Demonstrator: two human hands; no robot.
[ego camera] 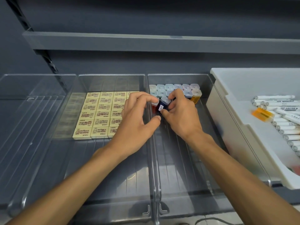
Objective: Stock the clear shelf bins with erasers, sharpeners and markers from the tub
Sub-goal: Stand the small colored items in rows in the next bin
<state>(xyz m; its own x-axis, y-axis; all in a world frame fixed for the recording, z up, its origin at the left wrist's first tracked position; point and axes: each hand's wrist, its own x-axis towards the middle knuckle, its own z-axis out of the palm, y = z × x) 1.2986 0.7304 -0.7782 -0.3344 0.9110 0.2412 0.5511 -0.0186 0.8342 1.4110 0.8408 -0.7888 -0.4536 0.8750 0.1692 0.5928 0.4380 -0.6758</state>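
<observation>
Looks roughly halfway, judging by erasers (97, 114) tiled flat in the middle bin (112, 82) and sharpeners (175, 89) standing in rows at the back of the right bin (178, 159), with markers (284, 127) and one orange sharpener (262, 114) lying in the tub (259, 82) and nothing in the left bin (32, 119). Pinches a dark blue sharpener (163, 105) in the right hand (181, 114), just before those rows. Rests left hand (138, 117) fingertips (153, 99) on the neighbouring red sharpener (155, 106)'s cap; gripping or steadying, cannot tell.

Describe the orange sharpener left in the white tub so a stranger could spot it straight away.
Find the large white plastic tub at the far right. Inside it lies a heap of white markers. The translucent orange sharpener lies on its side at the heap's left edge, the only orange, boxy piece among the white tubes.
</observation>
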